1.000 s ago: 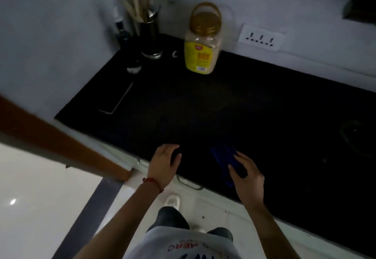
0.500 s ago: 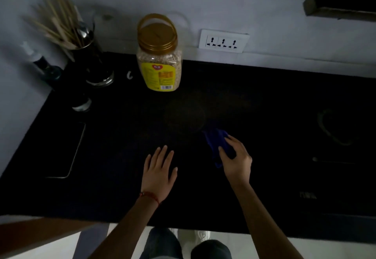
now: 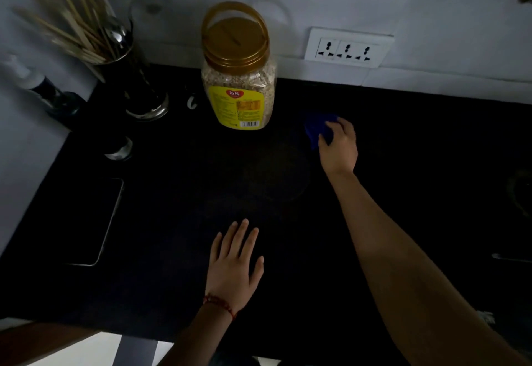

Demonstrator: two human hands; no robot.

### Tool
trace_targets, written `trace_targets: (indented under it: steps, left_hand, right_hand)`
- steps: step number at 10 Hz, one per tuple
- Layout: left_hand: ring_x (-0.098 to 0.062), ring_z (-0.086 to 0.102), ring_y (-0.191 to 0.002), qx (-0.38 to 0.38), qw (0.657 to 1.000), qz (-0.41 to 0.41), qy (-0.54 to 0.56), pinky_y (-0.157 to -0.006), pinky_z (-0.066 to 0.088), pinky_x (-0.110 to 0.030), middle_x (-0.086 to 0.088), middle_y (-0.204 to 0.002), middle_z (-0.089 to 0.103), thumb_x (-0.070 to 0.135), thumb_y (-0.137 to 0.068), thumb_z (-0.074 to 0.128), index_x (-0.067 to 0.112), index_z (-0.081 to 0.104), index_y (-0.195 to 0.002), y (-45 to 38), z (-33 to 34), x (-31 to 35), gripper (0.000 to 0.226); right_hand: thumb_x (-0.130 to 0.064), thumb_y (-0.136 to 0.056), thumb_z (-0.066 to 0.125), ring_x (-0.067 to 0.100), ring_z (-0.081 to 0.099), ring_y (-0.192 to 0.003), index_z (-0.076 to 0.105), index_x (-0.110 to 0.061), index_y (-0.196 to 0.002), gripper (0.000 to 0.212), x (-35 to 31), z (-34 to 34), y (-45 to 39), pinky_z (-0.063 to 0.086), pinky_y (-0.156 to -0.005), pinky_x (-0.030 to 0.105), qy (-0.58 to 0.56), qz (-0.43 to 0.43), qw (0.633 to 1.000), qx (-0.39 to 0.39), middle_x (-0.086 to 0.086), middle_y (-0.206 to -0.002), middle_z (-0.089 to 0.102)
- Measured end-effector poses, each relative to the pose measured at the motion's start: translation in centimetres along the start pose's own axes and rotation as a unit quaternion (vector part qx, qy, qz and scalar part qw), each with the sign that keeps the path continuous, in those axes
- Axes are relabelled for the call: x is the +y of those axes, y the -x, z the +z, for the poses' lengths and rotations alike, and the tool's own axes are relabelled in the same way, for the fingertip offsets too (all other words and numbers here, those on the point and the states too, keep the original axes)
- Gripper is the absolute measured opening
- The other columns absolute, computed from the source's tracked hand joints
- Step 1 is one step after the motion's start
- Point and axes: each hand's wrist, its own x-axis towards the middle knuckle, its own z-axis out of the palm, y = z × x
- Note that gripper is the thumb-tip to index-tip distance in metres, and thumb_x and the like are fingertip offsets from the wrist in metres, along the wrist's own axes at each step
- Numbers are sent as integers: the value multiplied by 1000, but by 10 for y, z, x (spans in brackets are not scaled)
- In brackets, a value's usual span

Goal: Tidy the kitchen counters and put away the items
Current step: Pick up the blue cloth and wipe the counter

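Observation:
A dark blue cloth (image 3: 316, 127) lies bunched on the black counter (image 3: 178, 198), just right of the jar. My right hand (image 3: 339, 147) reaches far across the counter and grips the cloth with curled fingers. Flat on the counter near the front edge rests my left hand (image 3: 235, 265), fingers straight and spread, a red bead bracelet on its wrist. A clear plastic jar (image 3: 238, 89) of grain with a gold lid, handle and yellow label stands near the back wall.
A metal utensil holder (image 3: 135, 86) full of wooden sticks and spoons stands at back left, with a dark bottle (image 3: 54, 98) and a small shaker (image 3: 119, 150) beside it. A phone (image 3: 86, 221) lies flat at left. A wall socket (image 3: 348, 47) sits behind.
My right hand has slid the blue cloth away from me toward the back wall, beside the jar. My left hand stays flat on the counter. The camera has moved closer.

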Motion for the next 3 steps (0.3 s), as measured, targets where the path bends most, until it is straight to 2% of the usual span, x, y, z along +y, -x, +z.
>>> trace_targets:
  steps: [2, 3]
  left_hand:
    - [-16, 28, -133, 11, 1000, 4, -2, -110, 17, -39, -2, -143, 45, 51, -91, 9, 23, 38, -133, 2, 1, -1, 58]
    - [-17, 31, -133, 9, 1000, 1, 6, -110, 19, -38, -2, -142, 45, 51, -91, 8, 24, 38, -133, 3, 0, 2, 58]
  right_hand:
    - [-25, -92, 49, 28, 11, -143, 27, -16, -142, 56, 11, 0, 5, 26, -114, 42, 109, -31, 988, -104, 9, -157, 8]
    - [-30, -92, 48, 26, 8, -144, 20, -18, -145, 60, 12, -11, 13, 23, -116, 41, 124, -33, 983, -129, 7, -157, 3]
